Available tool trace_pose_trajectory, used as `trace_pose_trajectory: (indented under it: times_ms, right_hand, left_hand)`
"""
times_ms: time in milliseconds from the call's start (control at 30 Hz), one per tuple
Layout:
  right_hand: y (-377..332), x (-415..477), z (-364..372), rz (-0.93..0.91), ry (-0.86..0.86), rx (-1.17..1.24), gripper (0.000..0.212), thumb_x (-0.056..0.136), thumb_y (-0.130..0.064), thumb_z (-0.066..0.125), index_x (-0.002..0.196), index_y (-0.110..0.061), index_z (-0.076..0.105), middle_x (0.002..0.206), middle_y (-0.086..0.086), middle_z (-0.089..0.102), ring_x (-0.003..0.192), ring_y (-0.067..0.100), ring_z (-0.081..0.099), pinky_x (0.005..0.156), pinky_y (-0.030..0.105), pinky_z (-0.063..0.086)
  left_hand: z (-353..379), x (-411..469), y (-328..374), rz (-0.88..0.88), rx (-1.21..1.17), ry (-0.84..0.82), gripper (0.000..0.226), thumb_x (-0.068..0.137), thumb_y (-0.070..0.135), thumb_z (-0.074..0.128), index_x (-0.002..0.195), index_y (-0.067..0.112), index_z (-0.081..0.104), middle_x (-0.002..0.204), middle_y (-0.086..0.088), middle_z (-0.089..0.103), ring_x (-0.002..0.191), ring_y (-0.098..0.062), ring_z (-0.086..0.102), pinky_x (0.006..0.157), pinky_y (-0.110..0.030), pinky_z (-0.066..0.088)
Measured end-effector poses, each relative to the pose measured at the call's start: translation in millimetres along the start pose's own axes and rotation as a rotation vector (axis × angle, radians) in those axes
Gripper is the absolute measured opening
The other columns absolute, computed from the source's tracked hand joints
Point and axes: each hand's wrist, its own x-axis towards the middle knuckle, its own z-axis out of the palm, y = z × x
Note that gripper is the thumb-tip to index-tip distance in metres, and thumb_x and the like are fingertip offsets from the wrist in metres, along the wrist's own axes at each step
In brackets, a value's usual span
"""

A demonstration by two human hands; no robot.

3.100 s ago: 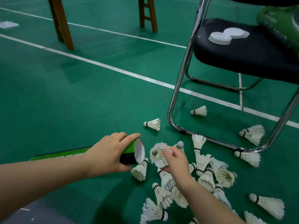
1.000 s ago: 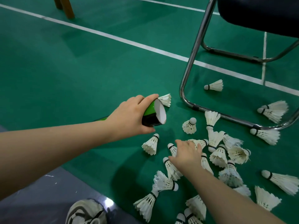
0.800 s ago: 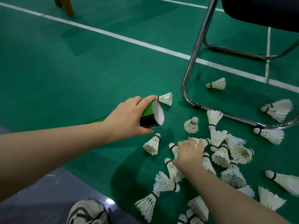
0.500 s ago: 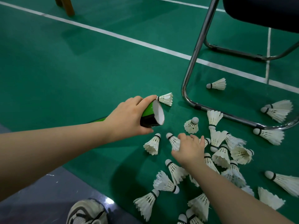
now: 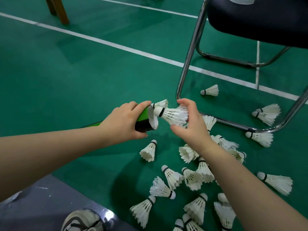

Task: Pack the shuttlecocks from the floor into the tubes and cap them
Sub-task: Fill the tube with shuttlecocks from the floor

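Note:
My left hand (image 5: 124, 121) grips a green and black tube (image 5: 143, 120) near its open white mouth, which points right. My right hand (image 5: 191, 124) holds a white shuttlecock (image 5: 171, 115) by its feather skirt, cork end first at the tube's mouth. Another shuttlecock (image 5: 160, 103) lies on the floor just behind the tube's mouth. Several loose shuttlecocks (image 5: 191, 178) are scattered on the green floor below and to the right of my hands.
A chair with a chrome tube frame (image 5: 187, 64) and a dark seat (image 5: 260, 19) stands at the upper right, with shuttlecocks under it. A wooden leg (image 5: 60, 10) is at the top left. A shoe (image 5: 80, 221) shows at the bottom edge on a grey mat.
My right hand picked a shuttlecock out of the pile and lifted it up to the tube's mouth. My left hand has kept the tube in about the same place.

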Motion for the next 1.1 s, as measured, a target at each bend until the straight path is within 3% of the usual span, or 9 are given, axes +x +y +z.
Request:
trace_pose_trajectory:
  times_ms: [100, 267, 367, 500, 600, 700, 800, 967, 1100]
  right_hand:
    - [-16, 2, 1, -0.076, -0.146, -0.181, 0.078, 0.073, -0.016, 0.065, 0.137, -0.038, 0.026, 0.122, -0.013, 0.039, 0.104, 0.010, 0.048, 0.090, 0.036, 0.044]
    - [-29, 0, 16, -0.091, -0.107, 0.084, 0.103, 0.066, -0.041, 0.072, 0.140, -0.049, 0.000, 0.153, -0.015, 0.011, 0.132, -0.004, 0.022, 0.108, 0.027, 0.025]
    - [-26, -5, 19, -0.066, -0.006, 0.120, 0.102, 0.063, -0.053, 0.068, 0.143, -0.044, 0.005, 0.155, -0.015, 0.010, 0.141, 0.000, 0.015, 0.113, 0.028, 0.020]
    - [-26, -15, 19, -0.114, 0.160, 0.042, 0.059, 0.077, -0.041, 0.060, 0.131, -0.021, 0.048, 0.127, -0.013, 0.049, 0.120, -0.003, 0.043, 0.104, 0.022, 0.033]
    - [-31, -17, 23, -0.159, 0.060, -0.032, 0.046, 0.077, -0.050, 0.049, 0.106, -0.019, 0.065, 0.098, -0.016, 0.061, 0.093, -0.003, 0.054, 0.098, 0.038, 0.041]
    - [-35, -16, 30, -0.126, -0.070, -0.045, 0.046, 0.072, -0.059, 0.048, 0.084, -0.017, 0.065, 0.078, -0.015, 0.062, 0.080, -0.002, 0.053, 0.089, 0.036, 0.042]
    - [-36, -14, 31, -0.040, -0.111, 0.042, 0.041, 0.070, -0.051, 0.062, 0.086, -0.013, 0.067, 0.083, -0.004, 0.068, 0.083, 0.011, 0.059, 0.079, 0.031, 0.047]
    - [-35, -1, 31, 0.092, -0.365, 0.006, 0.034, 0.069, -0.043, 0.077, 0.089, -0.018, 0.066, 0.086, -0.005, 0.068, 0.085, 0.012, 0.063, 0.077, 0.031, 0.050]
    - [-31, 3, 41, 0.155, -0.423, 0.020, 0.070, 0.049, -0.062, 0.069, 0.102, -0.017, 0.059, 0.085, -0.006, 0.064, 0.081, 0.008, 0.061, 0.067, 0.023, 0.046]
  left_hand:
    - [-2, 1, 7, 0.018, -0.007, 0.021, 0.097, 0.063, 0.047, 0.075, 0.143, 0.024, 0.026, 0.112, -0.009, 0.051, 0.102, -0.029, 0.049, 0.088, -0.042, 0.042]
    - [-4, -1, 19, 0.060, -0.030, 0.098, 0.090, 0.060, 0.054, 0.060, 0.138, 0.023, 0.030, 0.105, -0.009, 0.055, 0.095, -0.031, 0.053, 0.081, -0.046, 0.047]
    - [-7, 0, 22, 0.029, -0.077, 0.109, 0.088, 0.064, 0.053, 0.064, 0.140, 0.025, 0.028, 0.110, -0.008, 0.053, 0.101, -0.029, 0.051, 0.085, -0.044, 0.045]
    - [-12, 2, 22, -0.017, -0.150, 0.095, 0.093, 0.064, 0.044, 0.076, 0.140, 0.026, 0.025, 0.118, -0.007, 0.051, 0.109, -0.026, 0.048, 0.091, -0.041, 0.042]
    - [-15, 1, 23, -0.016, -0.130, 0.090, 0.091, 0.067, 0.045, 0.072, 0.142, 0.023, 0.025, 0.118, -0.009, 0.051, 0.110, -0.029, 0.047, 0.090, -0.042, 0.042]
    - [-14, 2, 26, 0.015, -0.080, 0.064, 0.087, 0.072, 0.039, 0.068, 0.144, 0.022, 0.022, 0.115, -0.011, 0.049, 0.106, -0.030, 0.047, 0.088, -0.044, 0.041]
    - [-13, 3, 25, 0.014, -0.047, 0.045, 0.086, 0.074, 0.036, 0.069, 0.145, 0.022, 0.021, 0.113, -0.010, 0.048, 0.104, -0.030, 0.047, 0.087, -0.046, 0.041]
    - [-8, 1, 26, 0.068, 0.004, 0.021, 0.081, 0.077, 0.025, 0.064, 0.145, 0.021, 0.020, 0.112, -0.012, 0.049, 0.101, -0.032, 0.047, 0.085, -0.048, 0.041]
    - [1, -3, 22, 0.100, 0.054, -0.021, 0.082, 0.075, 0.018, 0.059, 0.146, 0.021, 0.017, 0.112, -0.012, 0.048, 0.099, -0.030, 0.046, 0.084, -0.048, 0.041]
